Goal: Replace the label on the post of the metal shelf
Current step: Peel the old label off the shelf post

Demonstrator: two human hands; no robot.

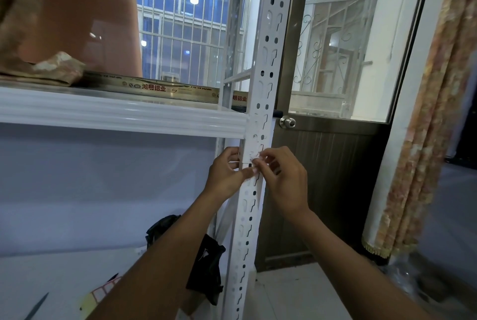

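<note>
**Both hands pinch at a label on the shelf post**

Two bare forearms reach up to the white slotted post [254,185] of the metal shelf. The left hand [226,173] curls around the post's left edge, thumb pressed across its face. The right hand [285,177] pinches a small whitish label [254,157] with its fingertips, right against the post, just below the white shelf beam [121,117]. Black fabric [206,268] hangs low behind the post. Farther back stand a brown door with a round knob [287,122], barred windows and a patterned curtain [423,139].
</note>
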